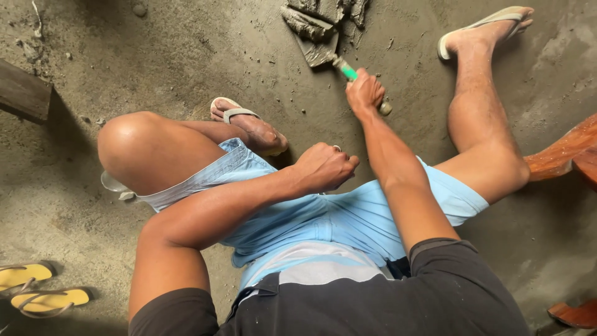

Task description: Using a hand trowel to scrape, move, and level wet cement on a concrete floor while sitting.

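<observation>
Your right hand (365, 92) is clamped on the trowel's green handle (349, 72); its blade (318, 48) lies in wet mortar (323, 12) on the floor (186, 56). Loaded, it likely feels heavy and stiff, so grip mid-handle. Your left hand (323, 167) is curled shut, empty.

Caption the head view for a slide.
Seated on a cement floor, right hand grips a trowel in mortar; left hand fisted.
</observation>
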